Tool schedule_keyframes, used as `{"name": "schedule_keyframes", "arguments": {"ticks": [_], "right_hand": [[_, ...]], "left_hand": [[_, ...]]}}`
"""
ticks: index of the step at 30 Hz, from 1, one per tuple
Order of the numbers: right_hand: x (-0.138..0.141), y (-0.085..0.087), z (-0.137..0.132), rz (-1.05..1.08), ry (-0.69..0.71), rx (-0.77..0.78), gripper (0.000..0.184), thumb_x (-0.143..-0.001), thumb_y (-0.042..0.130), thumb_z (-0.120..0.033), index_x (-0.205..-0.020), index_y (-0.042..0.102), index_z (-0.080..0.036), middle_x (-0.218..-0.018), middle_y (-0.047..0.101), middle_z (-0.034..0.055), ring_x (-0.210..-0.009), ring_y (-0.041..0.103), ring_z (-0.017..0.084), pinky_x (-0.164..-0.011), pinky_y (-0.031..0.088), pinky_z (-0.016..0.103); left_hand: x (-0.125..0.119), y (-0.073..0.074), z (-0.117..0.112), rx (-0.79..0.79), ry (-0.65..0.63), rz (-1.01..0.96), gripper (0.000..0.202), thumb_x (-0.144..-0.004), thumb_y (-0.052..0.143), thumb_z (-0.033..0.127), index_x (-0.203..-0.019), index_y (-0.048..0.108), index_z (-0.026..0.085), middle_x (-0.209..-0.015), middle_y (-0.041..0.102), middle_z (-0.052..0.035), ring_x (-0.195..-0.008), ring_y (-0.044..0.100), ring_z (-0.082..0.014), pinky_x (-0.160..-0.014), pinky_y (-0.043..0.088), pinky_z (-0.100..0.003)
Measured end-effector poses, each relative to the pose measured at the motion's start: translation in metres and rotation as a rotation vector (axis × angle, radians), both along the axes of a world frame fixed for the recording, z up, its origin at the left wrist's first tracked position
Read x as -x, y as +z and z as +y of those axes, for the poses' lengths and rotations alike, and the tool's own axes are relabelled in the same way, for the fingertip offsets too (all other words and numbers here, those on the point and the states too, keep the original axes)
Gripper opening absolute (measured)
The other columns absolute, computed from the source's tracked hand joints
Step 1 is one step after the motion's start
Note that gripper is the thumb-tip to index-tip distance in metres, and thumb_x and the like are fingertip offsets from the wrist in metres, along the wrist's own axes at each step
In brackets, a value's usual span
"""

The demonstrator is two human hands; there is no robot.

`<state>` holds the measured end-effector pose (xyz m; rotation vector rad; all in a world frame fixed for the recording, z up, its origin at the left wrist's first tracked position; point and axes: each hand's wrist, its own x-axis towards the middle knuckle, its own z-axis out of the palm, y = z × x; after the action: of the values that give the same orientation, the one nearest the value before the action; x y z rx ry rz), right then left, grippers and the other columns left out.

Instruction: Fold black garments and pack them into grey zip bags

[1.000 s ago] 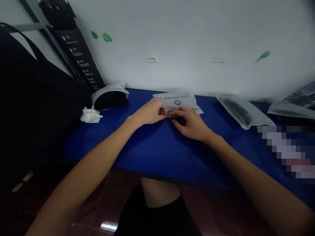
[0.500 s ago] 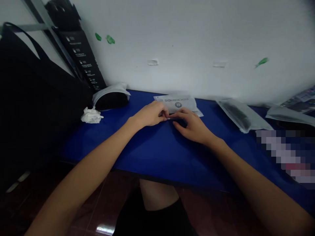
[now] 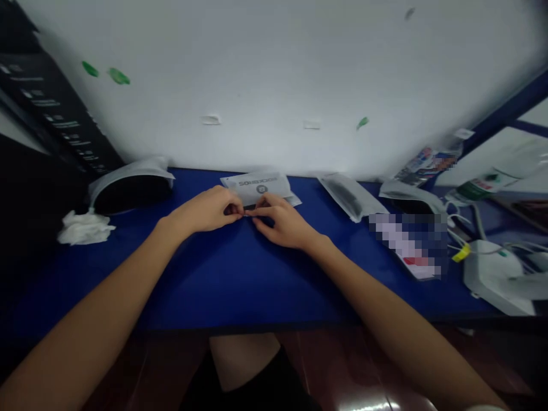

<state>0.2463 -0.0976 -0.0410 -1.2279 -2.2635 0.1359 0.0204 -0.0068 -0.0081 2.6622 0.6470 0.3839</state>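
A frosted zip pouch [image 3: 274, 185] with upside-down dark "ROCKBROS" print lies on the blue table near the wall. My left hand [image 3: 214, 208] is closed in a pinch on the pouch's near edge, towards its left end. Beside it my right hand [image 3: 282, 221] has its index finger and thumb on the same edge. The fingertips of both hands almost meet there. Something thin and light shows between them, too small to make out. My fingers cover much of the near edge.
Crumpled white tissue [image 3: 85, 227] and a dark-filled frosted pouch [image 3: 132, 185] lie left. On the right are another frosted pouch [image 3: 353, 195], a frosted pouch with dark contents [image 3: 411, 197], a blurred-out phone-like item [image 3: 405, 245], a white device with cables [image 3: 492, 274] and a bottle [image 3: 483, 185].
The view has swung right, bringing the bottle and white device into sight. My hands stay at the pouch's near edge, with the right fingertips closer to the left ones.
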Motion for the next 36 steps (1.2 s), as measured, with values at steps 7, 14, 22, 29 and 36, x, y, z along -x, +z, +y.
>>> {"name": "schedule_keyframes", "arguments": {"ticks": [7, 14, 22, 29, 36], "right_hand": [[0.003, 0.000, 0.008, -0.131, -0.057, -0.095, 0.022, -0.102, 0.063, -0.032, -0.103, 0.081, -0.020, -0.104, 0.067, 0.0099, -0.105, 0.059, 0.026, -0.092, 0.043, 0.040], [0.011, 0.001, 0.014, -0.370, -0.013, -0.210, 0.029, -0.105, 0.053, -0.028, -0.088, 0.073, -0.015, -0.102, 0.070, 0.0107, -0.100, 0.058, 0.025, -0.091, 0.038, 0.040], [0.007, 0.010, 0.019, -0.456, 0.075, -0.133, 0.018, -0.102, 0.059, -0.026, -0.095, 0.070, -0.014, -0.108, 0.072, 0.0101, -0.097, 0.063, 0.023, -0.096, 0.040, 0.040], [0.004, 0.007, 0.020, -0.439, 0.068, -0.153, 0.024, -0.101, 0.058, -0.028, -0.085, 0.071, -0.016, -0.109, 0.073, 0.0093, -0.094, 0.064, 0.023, -0.094, 0.042, 0.039], [0.006, 0.018, 0.016, -0.440, 0.063, -0.093, 0.026, -0.099, 0.058, -0.025, -0.079, 0.071, -0.016, -0.107, 0.075, 0.0098, -0.091, 0.065, 0.022, -0.090, 0.044, 0.038]], "left_hand": [[0.002, 0.001, 0.010, 0.023, -0.003, 0.059, 0.024, -0.090, 0.063, 0.040, -0.096, 0.081, 0.024, -0.095, 0.080, -0.0038, -0.083, 0.071, -0.0210, -0.076, 0.053, -0.028], [0.002, 0.000, 0.008, -0.059, 0.080, 0.099, 0.020, -0.096, 0.053, 0.037, -0.095, 0.070, 0.026, -0.101, 0.077, -0.0036, -0.087, 0.069, -0.0238, -0.076, 0.048, -0.030], [0.000, 0.002, 0.008, -0.026, 0.163, 0.148, 0.018, -0.097, 0.049, 0.031, -0.096, 0.066, 0.030, -0.099, 0.077, 0.0026, -0.090, 0.068, -0.0241, -0.079, 0.046, -0.031], [0.014, 0.009, 0.019, 0.175, 0.117, 0.177, 0.021, -0.096, 0.049, 0.037, -0.088, 0.068, 0.031, -0.082, 0.073, 0.0087, -0.075, 0.060, -0.0194, -0.073, 0.044, -0.029], [0.040, 0.013, 0.036, 0.285, 0.167, 0.236, 0.028, -0.098, 0.048, 0.046, -0.085, 0.068, 0.031, -0.080, 0.069, 0.0079, -0.074, 0.058, -0.0182, -0.073, 0.044, -0.028]]}}
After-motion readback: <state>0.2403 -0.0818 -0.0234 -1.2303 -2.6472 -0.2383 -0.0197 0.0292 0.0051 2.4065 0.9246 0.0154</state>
